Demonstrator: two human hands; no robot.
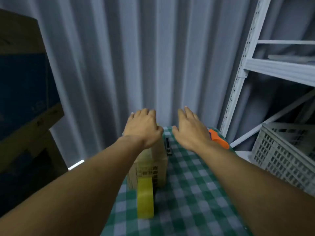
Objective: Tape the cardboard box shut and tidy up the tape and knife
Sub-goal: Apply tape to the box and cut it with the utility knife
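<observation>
A small cardboard box (153,169) stands on the green checked tablecloth (184,193), with a strip of yellowish tape running over its top and down its near face. A roll of yellow tape (145,198) stands on edge right in front of the box. My left hand (143,128) hovers over the box's far end, fingers apart, holding nothing. My right hand (190,130) hovers to the right of the box, also with nothing in it. A dark slim knife (168,146) lies on the cloth between the hands. An orange object (219,139) shows partly behind my right wrist.
A white metal shelf rack (265,65) rises at the right, with a grey slotted plastic crate (286,154) under it. Large cardboard boxes (25,82) are stacked at the left. A corrugated grey wall (136,57) stands just behind the narrow table.
</observation>
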